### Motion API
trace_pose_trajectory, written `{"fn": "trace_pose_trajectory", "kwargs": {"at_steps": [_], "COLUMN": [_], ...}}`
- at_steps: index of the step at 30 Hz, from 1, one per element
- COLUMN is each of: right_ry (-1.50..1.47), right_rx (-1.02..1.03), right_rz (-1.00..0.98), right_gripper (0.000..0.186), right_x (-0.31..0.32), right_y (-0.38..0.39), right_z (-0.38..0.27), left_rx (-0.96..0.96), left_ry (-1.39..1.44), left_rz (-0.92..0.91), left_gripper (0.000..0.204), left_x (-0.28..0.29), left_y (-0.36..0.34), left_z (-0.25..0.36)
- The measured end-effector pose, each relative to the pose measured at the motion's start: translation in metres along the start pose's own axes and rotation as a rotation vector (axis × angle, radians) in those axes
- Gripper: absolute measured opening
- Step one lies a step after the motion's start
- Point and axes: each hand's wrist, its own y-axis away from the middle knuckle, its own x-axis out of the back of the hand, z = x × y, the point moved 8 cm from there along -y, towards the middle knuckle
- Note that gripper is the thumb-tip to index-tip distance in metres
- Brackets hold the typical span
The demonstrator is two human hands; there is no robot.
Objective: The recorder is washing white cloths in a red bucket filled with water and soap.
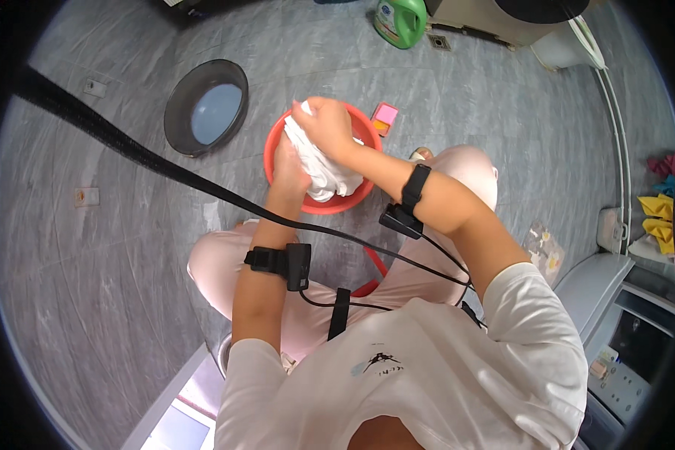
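Observation:
A bundled white cloth (324, 178) hangs down into a red basin (364, 120) on the floor in front of me. My right hand (328, 126) is closed in a fist around the upper end of the cloth, over the basin's far side. Lower down, at the basin's left side, my left hand (289, 166) grips the same cloth; its fingers are mostly hidden by the fabric. The cloth's lower folds rest inside the basin.
Left of the red basin stands a dark grey basin (174, 124) holding bluish liquid. A small pink and orange box (385, 116) lies close to the basin's right. Farther off is a green jug (403, 24). A black cable (202, 193) crosses above my left forearm.

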Motion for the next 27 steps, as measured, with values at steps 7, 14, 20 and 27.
{"fn": "trace_pose_trajectory", "kwargs": {"at_steps": [7, 14, 20, 27], "right_ry": [-1.093, -1.23, -1.288, -0.309], "right_rx": [-0.564, -0.665, -0.746, 0.052], "right_rz": [0.009, -0.216, -0.31, 0.199], "right_gripper": [0.013, 0.023, 0.022, 0.035], "right_x": [0.003, 0.014, -0.003, 0.019], "right_y": [-0.023, -0.01, -0.019, 0.0], "right_z": [0.047, 0.01, 0.029, -0.009], "left_rx": [-0.171, -0.359, -0.205, -0.143], "left_ry": [-0.285, -0.847, -0.524, -0.089], "left_rz": [-0.049, -0.152, -0.089, -0.09], "left_gripper": [0.081, 0.058, 0.051, 0.041], "left_x": [0.006, -0.019, -0.02, 0.016], "left_y": [0.004, 0.024, 0.026, -0.003], "left_z": [0.021, 0.024, 0.023, 0.017]}}
